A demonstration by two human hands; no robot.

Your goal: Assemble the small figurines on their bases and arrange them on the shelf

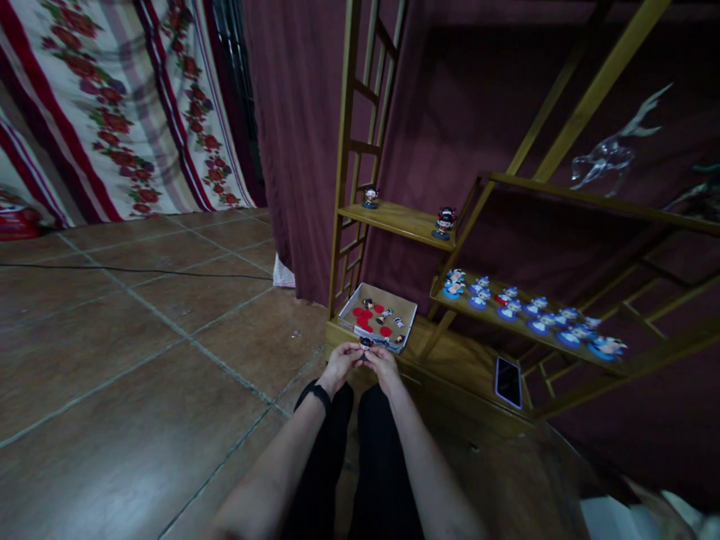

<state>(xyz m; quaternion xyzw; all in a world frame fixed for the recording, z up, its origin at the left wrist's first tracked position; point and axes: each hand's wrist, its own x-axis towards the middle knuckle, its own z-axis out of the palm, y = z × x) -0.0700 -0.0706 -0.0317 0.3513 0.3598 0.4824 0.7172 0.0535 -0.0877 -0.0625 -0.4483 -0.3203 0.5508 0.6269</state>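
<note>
A small black-haired figurine [365,344] is pinched between my two hands, just in front of an open cardboard box [347,318]. My left hand [339,363], with a black band on its wrist, grips it from the left. From the right, the fingers of my right hand [383,363] close on it too. Inside the box lie several red discs [364,324] and loose figurine pieces [385,317]. Two similar figurines stand on the shelf above: a smaller one [370,197] at the left and a larger one [445,223] at the right.
Several blue-and-white figurines [510,309] line a lower shelf at the right. A phone-like device [508,382] lies on the bottom board. Higher up stands a clear glass deer-like ornament [604,159]. The wooden rack [344,150] has upright posts; a cable [140,271] crosses the tiled floor.
</note>
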